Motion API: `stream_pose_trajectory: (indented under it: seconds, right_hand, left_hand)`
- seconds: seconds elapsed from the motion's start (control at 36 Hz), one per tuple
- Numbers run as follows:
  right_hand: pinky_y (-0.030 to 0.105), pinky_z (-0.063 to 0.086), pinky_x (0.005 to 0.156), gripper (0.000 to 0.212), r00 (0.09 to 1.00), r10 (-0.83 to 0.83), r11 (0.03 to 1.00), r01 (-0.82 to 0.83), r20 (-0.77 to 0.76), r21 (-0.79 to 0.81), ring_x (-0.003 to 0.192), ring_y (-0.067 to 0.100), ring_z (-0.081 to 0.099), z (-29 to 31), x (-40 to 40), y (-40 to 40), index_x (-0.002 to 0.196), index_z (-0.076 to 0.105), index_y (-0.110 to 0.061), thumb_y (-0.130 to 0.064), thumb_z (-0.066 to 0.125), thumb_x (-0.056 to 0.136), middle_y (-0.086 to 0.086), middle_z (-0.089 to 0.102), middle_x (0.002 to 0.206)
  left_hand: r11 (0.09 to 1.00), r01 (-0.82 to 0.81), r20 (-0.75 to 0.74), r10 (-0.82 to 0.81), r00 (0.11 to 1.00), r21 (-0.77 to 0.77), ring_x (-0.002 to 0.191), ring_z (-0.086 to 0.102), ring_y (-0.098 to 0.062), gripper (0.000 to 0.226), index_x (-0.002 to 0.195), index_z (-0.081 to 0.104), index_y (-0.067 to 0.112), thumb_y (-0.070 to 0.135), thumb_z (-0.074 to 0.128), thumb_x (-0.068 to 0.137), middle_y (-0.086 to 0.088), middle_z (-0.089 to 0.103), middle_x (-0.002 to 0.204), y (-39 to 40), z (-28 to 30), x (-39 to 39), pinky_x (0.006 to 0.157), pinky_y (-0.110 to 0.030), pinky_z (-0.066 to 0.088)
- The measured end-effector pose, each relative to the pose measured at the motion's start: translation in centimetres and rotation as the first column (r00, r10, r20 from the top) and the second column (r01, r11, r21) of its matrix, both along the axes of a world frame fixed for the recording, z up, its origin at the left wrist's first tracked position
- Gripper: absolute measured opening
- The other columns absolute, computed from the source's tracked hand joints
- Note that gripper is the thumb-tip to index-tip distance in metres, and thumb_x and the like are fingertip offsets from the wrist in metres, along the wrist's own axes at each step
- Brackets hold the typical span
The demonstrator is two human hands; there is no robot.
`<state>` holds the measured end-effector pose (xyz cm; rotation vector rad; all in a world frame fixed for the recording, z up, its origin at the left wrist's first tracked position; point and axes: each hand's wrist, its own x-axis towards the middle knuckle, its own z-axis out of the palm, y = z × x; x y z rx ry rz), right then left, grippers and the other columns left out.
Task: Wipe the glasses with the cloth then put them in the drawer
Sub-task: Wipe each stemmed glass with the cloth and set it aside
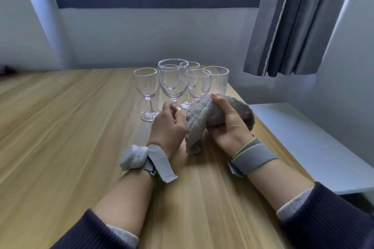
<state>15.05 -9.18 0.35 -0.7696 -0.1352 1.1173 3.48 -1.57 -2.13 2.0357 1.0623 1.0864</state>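
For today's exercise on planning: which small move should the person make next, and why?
Probably close the left hand on the stem of the big wine glass and lift it. The right hand already holds the cloth, and the left fingers sit by that stem.

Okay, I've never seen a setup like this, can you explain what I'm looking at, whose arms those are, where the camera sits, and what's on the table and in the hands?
There is one picture, taken by a wide-angle camera worn on a person's head, looking forward and down, so the two arms are the wearer's own. There is no robot. Each wrist carries a grey strap; the left one has a small pale device on it. The right hand grips a bunched grey cloth. The left hand is at the stem of the tallest wine glass, fingers curled toward it; whether they already hold it is hard to tell. On the wooden table stand several more stemmed glasses and one ribbed tumbler. Behind are a window and a curtain. No drawer is visible.
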Motion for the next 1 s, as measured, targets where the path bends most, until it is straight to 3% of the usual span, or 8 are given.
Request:
stream_pose_trajectory:
  seconds: [0.11, 0.22, 0.31, 0.39, 0.47, 0.72, 0.83, 1.0]
  right_hand:
    - [0.031, 0.056, 0.075, 0.032, 0.999, -0.045, 0.999, 0.045, 0.002, -0.010, 0.088, 0.023, 0.070, -0.2, 0.1, 0.3, 0.097, 0.066, -0.001, -0.018, 0.079, 0.073, 0.012, 0.074, 0.092]
    - [0.028, 0.057, 0.066, 0.051, 0.991, -0.134, 0.991, 0.134, 0.003, -0.023, 0.088, 0.022, 0.071, -0.4, 0.3, 0.5, 0.110, 0.064, -0.001, -0.018, 0.084, 0.066, 0.012, 0.073, 0.098]
    - [0.028, 0.058, 0.069, 0.044, 0.989, -0.149, 0.989, 0.149, 0.005, 0.007, 0.087, 0.021, 0.071, -0.4, 0.5, 0.5, 0.107, 0.065, -0.001, -0.015, 0.082, 0.068, 0.012, 0.073, 0.098]
    - [0.031, 0.055, 0.084, 0.054, 0.992, -0.114, 0.992, 0.111, 0.058, 0.058, 0.098, 0.023, 0.069, -0.4, 0.5, 0.5, 0.111, 0.065, -0.001, -0.018, 0.083, 0.063, 0.012, 0.071, 0.106]
    - [0.031, 0.053, 0.085, 0.051, 0.988, -0.090, 0.991, 0.077, 0.122, 0.108, 0.101, 0.022, 0.067, -0.3, 0.4, 0.3, 0.101, 0.066, -0.002, -0.023, 0.081, 0.057, 0.011, 0.071, 0.107]
    - [0.040, 0.047, 0.100, 0.035, 0.979, 0.088, 0.957, -0.135, 0.186, 0.258, 0.101, 0.026, 0.065, -0.1, 0.5, -0.1, 0.102, 0.064, -0.004, -0.020, 0.074, 0.072, 0.014, 0.068, 0.103]
    - [0.038, 0.051, 0.094, 0.034, 0.978, 0.059, 0.966, -0.107, 0.202, 0.236, 0.095, 0.024, 0.066, 0.3, 0.5, -0.2, 0.102, 0.063, -0.007, -0.018, 0.075, 0.072, 0.011, 0.069, 0.097]
    - [0.035, 0.050, 0.096, 0.049, 0.986, -0.011, 0.990, -0.012, 0.164, 0.138, 0.105, 0.026, 0.065, 0.1, 0.4, 0.0, 0.112, 0.063, 0.002, -0.018, 0.076, 0.069, 0.016, 0.067, 0.113]
  left_hand:
    - [0.990, 0.001, -0.022, 0.002, 1.000, 0.142, 0.066, 0.046, -0.017, 0.006, 0.093, 0.045, 0.010, 0.016, 0.045, 0.096, -0.001, 0.051, 0.074, -0.3, 0.3, -0.2, 0.059, -0.025, 0.025]
    - [0.996, 0.029, 0.001, -0.029, 1.000, -0.081, 0.067, 0.049, -0.023, 0.010, 0.084, 0.046, 0.013, 0.016, 0.046, 0.094, 0.000, 0.050, 0.068, -0.3, 0.0, 0.5, 0.064, -0.031, 0.036]
    - [0.943, 0.082, 0.098, -0.053, 0.994, -0.323, 0.044, 0.048, -0.019, 0.018, 0.076, 0.041, 0.013, 0.010, 0.042, 0.093, -0.005, 0.046, 0.061, -0.6, 0.3, 0.8, 0.044, -0.024, 0.036]
    - [0.804, 0.149, 0.233, -0.013, 0.972, -0.576, 0.023, 0.033, -0.009, 0.024, 0.070, 0.039, 0.009, 0.000, 0.037, 0.092, -0.005, 0.038, 0.045, -0.7, 0.9, 0.7, 0.032, -0.014, 0.023]
    - [0.586, 0.246, 0.359, 0.082, 0.930, -0.772, 0.032, 0.034, -0.011, 0.027, 0.064, 0.036, 0.010, -0.002, 0.036, 0.088, -0.001, 0.034, 0.040, -0.6, 1.3, 0.8, 0.045, -0.016, 0.027]
    - [0.255, 0.411, 0.400, -0.095, 0.912, -0.875, 0.034, 0.035, -0.010, 0.014, 0.062, 0.039, 0.009, 0.008, 0.035, 0.075, -0.004, 0.038, 0.052, -0.4, 1.8, -1.0, 0.030, -0.010, 0.013]
    - [0.317, 0.373, 0.379, -0.045, 0.924, -0.872, 0.032, 0.034, -0.011, 0.026, 0.060, 0.038, 0.009, 0.007, 0.032, 0.085, -0.003, 0.038, 0.049, -0.7, 1.5, -0.4, 0.033, -0.009, 0.014]
    - [0.596, 0.223, 0.305, 0.038, 0.952, -0.771, 0.032, 0.031, -0.012, 0.022, 0.065, 0.036, 0.009, 0.006, 0.035, 0.087, -0.006, 0.036, 0.049, 0.1, 0.7, 0.3, 0.037, -0.009, 0.019]
